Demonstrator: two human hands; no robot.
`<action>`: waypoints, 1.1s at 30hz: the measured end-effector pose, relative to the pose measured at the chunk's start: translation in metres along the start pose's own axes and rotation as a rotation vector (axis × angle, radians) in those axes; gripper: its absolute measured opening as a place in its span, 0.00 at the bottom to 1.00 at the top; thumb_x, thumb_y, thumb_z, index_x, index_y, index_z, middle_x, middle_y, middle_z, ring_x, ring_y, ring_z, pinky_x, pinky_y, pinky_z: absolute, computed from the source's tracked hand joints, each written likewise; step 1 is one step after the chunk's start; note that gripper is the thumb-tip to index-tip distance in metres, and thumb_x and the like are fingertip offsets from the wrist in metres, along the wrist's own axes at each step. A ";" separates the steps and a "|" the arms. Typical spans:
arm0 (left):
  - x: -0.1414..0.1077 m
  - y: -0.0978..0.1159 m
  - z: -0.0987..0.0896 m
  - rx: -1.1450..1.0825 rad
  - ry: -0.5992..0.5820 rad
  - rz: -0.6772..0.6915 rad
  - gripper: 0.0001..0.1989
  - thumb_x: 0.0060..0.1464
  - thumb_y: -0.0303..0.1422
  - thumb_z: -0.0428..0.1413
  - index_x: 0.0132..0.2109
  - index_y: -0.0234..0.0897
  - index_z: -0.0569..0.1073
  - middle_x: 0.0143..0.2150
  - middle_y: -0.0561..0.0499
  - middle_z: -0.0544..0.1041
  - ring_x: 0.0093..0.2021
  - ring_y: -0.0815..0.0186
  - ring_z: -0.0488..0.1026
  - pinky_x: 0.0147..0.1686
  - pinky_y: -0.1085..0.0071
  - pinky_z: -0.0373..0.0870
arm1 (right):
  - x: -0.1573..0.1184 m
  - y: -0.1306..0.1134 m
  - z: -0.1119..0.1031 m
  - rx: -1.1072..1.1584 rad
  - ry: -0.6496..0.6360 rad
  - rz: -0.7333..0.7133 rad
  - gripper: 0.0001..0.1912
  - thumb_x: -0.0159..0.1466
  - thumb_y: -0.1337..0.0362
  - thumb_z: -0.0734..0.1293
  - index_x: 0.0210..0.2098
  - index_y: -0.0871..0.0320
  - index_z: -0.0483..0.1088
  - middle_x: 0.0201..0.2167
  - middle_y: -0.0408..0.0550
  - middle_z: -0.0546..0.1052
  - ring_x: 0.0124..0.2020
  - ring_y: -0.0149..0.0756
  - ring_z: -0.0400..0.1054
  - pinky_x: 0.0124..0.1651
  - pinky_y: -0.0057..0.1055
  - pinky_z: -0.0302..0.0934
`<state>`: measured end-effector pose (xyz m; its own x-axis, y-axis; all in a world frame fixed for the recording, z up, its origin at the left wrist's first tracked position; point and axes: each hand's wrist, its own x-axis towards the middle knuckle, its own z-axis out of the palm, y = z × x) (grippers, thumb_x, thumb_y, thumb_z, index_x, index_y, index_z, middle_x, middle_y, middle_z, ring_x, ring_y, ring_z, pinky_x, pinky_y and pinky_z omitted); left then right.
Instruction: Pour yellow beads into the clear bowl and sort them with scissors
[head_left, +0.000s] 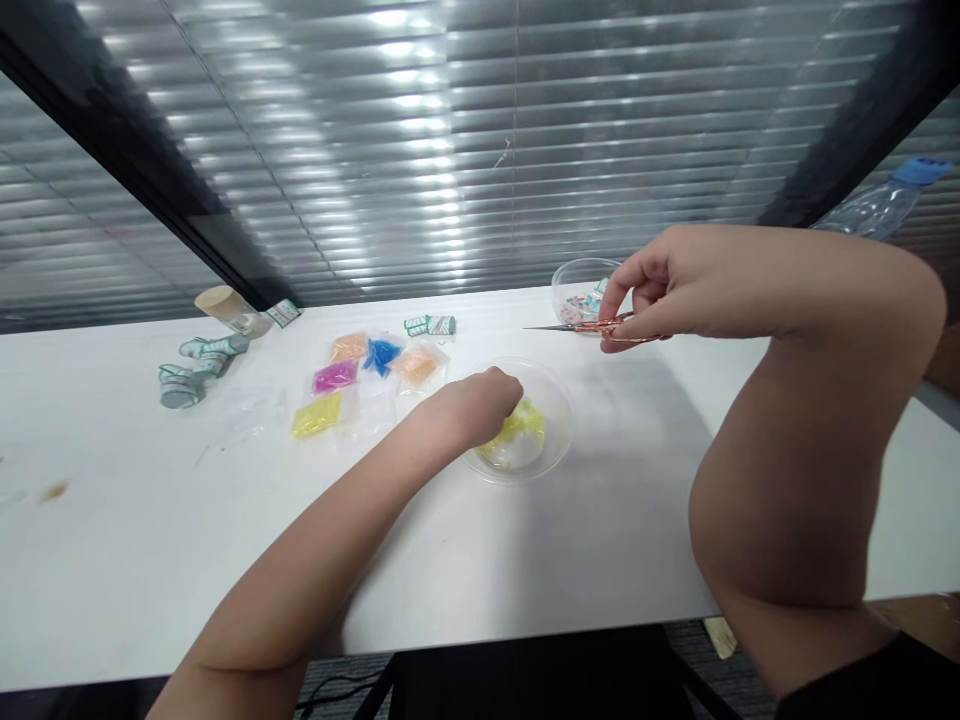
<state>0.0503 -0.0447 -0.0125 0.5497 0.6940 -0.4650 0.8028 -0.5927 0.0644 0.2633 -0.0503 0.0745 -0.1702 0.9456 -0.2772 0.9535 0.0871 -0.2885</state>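
My left hand (486,405) is closed over a shallow clear plastic bowl (561,435), its fingertips pointing down and partly hidden. It grips a small clear bag of yellow beads (525,422), which hangs low inside the bowl, and yellow shows beneath the fingers. In my raised right hand (652,290) is a pair of small scissors (574,327) with copper-coloured handles and thin pointed blades. The blades point left, above and behind the bowl, and look closed.
Bags of peach (349,347), blue (382,355), purple (335,376) and yellow beads (316,414) lie left of the bowl. Behind are a tub of mixed beads (581,305) and a patterned roll (430,325). Small jars (178,388) stand far left; a water bottle (874,205) is right.
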 end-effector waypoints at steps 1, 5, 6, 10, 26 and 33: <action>0.002 0.000 0.001 -0.002 -0.021 0.002 0.14 0.54 0.22 0.46 0.42 0.33 0.74 0.44 0.43 0.75 0.28 0.69 0.69 0.27 0.73 0.62 | 0.000 0.000 0.000 -0.001 0.000 -0.003 0.20 0.54 0.43 0.69 0.35 0.52 0.77 0.24 0.49 0.72 0.27 0.39 0.65 0.27 0.34 0.52; 0.009 -0.001 0.005 -0.043 -0.048 0.048 0.14 0.56 0.26 0.46 0.43 0.37 0.75 0.44 0.44 0.74 0.30 0.67 0.71 0.30 0.71 0.65 | 0.001 0.001 -0.001 0.001 -0.007 0.011 0.20 0.54 0.44 0.70 0.36 0.52 0.76 0.24 0.49 0.72 0.27 0.39 0.65 0.28 0.34 0.51; 0.009 -0.001 0.005 -0.051 -0.041 0.060 0.14 0.56 0.25 0.46 0.44 0.38 0.74 0.45 0.44 0.74 0.30 0.66 0.71 0.30 0.71 0.65 | 0.001 0.000 -0.001 0.000 -0.008 0.017 0.19 0.54 0.44 0.70 0.36 0.52 0.76 0.24 0.48 0.72 0.26 0.39 0.65 0.28 0.34 0.51; 0.008 -0.005 0.006 -0.049 -0.009 0.080 0.17 0.54 0.22 0.45 0.45 0.40 0.73 0.45 0.46 0.73 0.30 0.67 0.70 0.29 0.71 0.64 | 0.000 0.000 -0.001 -0.007 -0.009 0.024 0.19 0.53 0.44 0.70 0.35 0.51 0.75 0.24 0.48 0.72 0.26 0.38 0.64 0.27 0.34 0.50; 0.010 -0.004 0.006 -0.025 -0.042 0.086 0.17 0.50 0.21 0.48 0.43 0.40 0.74 0.44 0.48 0.74 0.30 0.67 0.69 0.28 0.72 0.62 | -0.002 0.000 0.002 -0.006 0.069 0.035 0.18 0.54 0.44 0.71 0.31 0.52 0.73 0.25 0.45 0.71 0.26 0.37 0.65 0.27 0.34 0.54; -0.001 -0.013 -0.001 -0.027 0.021 -0.036 0.21 0.52 0.20 0.45 0.49 0.41 0.73 0.50 0.46 0.72 0.32 0.67 0.70 0.29 0.72 0.62 | -0.002 0.007 0.001 -0.027 0.057 0.019 0.21 0.53 0.40 0.69 0.30 0.51 0.73 0.25 0.45 0.71 0.28 0.39 0.67 0.27 0.33 0.55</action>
<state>0.0398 -0.0370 -0.0122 0.5250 0.7234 -0.4484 0.8279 -0.5563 0.0719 0.2702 -0.0522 0.0726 -0.1386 0.9634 -0.2296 0.9629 0.0769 -0.2587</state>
